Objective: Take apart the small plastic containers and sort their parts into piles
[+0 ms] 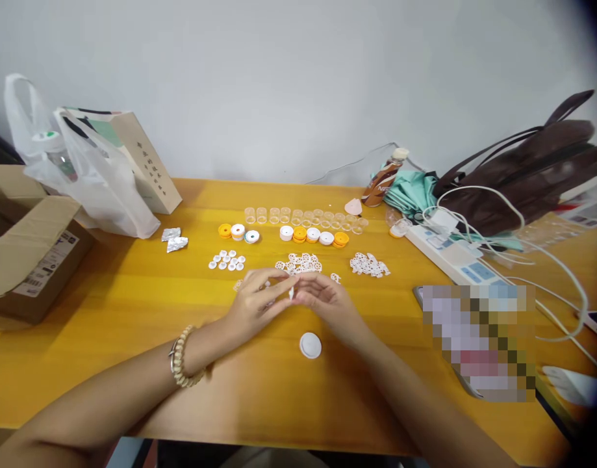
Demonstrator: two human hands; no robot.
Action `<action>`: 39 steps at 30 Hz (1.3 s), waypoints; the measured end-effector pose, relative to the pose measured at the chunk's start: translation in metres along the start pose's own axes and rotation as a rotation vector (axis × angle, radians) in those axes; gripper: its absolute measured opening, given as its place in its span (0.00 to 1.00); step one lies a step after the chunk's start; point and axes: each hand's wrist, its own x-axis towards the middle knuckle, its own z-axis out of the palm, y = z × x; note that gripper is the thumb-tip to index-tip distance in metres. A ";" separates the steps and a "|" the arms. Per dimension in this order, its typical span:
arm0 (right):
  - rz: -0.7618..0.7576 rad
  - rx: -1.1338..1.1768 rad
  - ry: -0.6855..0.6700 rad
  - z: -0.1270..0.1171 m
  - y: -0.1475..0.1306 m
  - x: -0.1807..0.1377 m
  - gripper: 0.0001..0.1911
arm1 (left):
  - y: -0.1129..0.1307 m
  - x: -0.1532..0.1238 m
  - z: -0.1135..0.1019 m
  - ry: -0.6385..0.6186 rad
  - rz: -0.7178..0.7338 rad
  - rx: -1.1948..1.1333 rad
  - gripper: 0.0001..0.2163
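My left hand (256, 300) and my right hand (328, 304) meet at the fingertips over the middle of the table. Pinched between them is a small white plastic piece (291, 294), mostly hidden by the fingers. A round white disc (310, 346) lies on the table just below my right hand. Beyond my hands is a pile of white spoked wheel-like pieces (301, 262). Small white round caps (226, 260) lie to its left, and a heap of small white flat parts (369, 264) to its right. Behind them, orange and white round cases (299, 234) form a row.
Clear plastic cups (308, 219) line the back. Foil packets (176, 244), a cardboard box (32, 260) and a plastic bag (108, 188) stand left. On the right are a bottle (383, 179), a power strip (454, 257) with cables, a brown bag (517, 172) and a blurred-out flat object (473, 344).
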 end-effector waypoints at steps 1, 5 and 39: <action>0.017 0.042 -0.026 0.004 -0.001 -0.003 0.12 | 0.000 -0.001 0.000 0.003 0.004 0.006 0.18; 0.035 -0.107 0.036 -0.006 -0.003 -0.006 0.13 | 0.001 -0.001 0.000 -0.021 -0.002 0.007 0.22; 0.008 -0.730 -0.293 -0.033 0.014 -0.035 0.12 | 0.026 -0.005 0.005 -0.543 -0.218 -0.360 0.11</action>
